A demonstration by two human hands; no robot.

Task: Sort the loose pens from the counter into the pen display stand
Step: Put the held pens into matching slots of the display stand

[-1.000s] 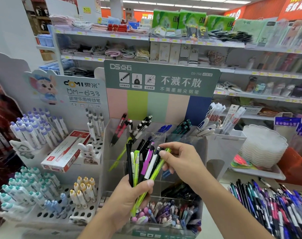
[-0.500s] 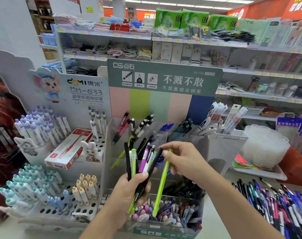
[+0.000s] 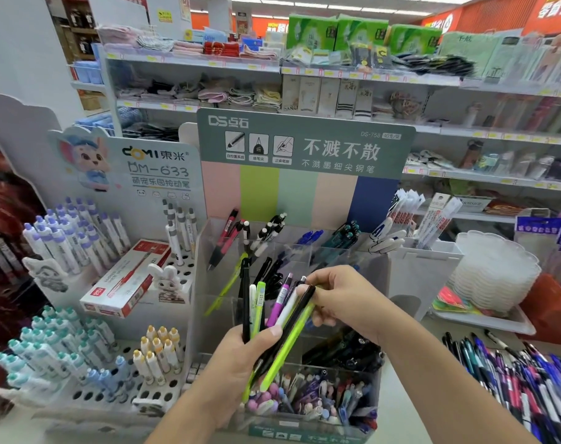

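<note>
Pens (image 3: 269, 318), slim plastic barrels, fan up from the left hand (image 3: 240, 363), gripped in its fist. The right hand (image 3: 340, 299) pinches a lime pen (image 3: 288, 344) beside them. Behind stands the clear acrylic stand (image 3: 381, 277); loose pens (image 3: 516, 382) cover the bench right.

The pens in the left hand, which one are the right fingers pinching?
The long lime-green pen at the bundle's right edge; the right hand pinches its top, while the others sit untouched in the left hand.

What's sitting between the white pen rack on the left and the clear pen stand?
In the head view, a red and white pen box and a small bunny figure lie on the rack left of the clear stand.
</note>
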